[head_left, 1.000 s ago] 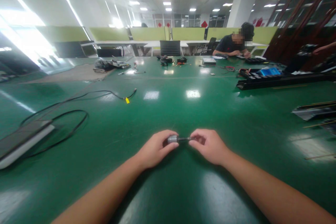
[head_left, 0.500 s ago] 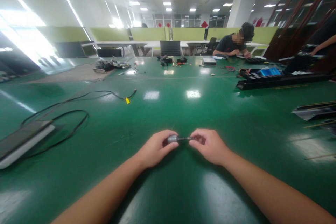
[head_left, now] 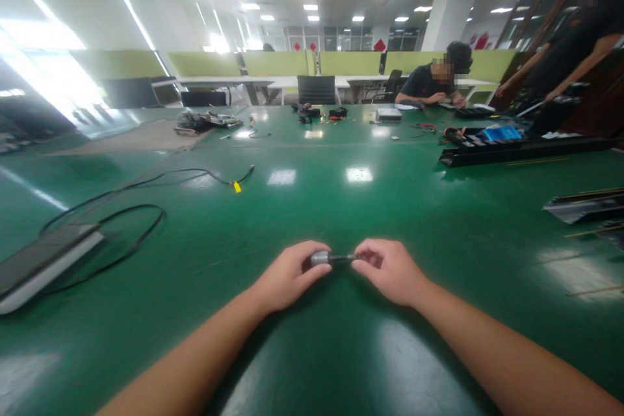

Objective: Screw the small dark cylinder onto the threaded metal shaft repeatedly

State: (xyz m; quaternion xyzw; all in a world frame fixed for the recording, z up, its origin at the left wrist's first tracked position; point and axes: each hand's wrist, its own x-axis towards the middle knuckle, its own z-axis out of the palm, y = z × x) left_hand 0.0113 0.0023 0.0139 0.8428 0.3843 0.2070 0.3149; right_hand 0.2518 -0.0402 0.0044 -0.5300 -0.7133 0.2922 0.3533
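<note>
My left hand (head_left: 291, 274) is closed round a small grey metal cylinder (head_left: 320, 258), with thumb and fingers on its sides. From the cylinder's right end a thin dark rod (head_left: 341, 257) runs across to my right hand (head_left: 389, 271), which pinches its far end between thumb and fingertips. Both hands are low over the green table (head_left: 312, 208), near the middle of the view. What the rod's tip looks like is hidden inside my right fingers, and the cylinder's left end is covered by my left palm.
At left lies a flat grey-and-white device (head_left: 53, 266) by a black cable (head_left: 146, 208) with a yellow tag (head_left: 237, 187). Black metal channels (head_left: 526, 151) lie at right. A seated person (head_left: 431, 84) works across the table; another person (head_left: 570, 52) stands at far right.
The standing person at far right has come further into view, upper body now showing. My hands, the cylinder and the rod look the same.
</note>
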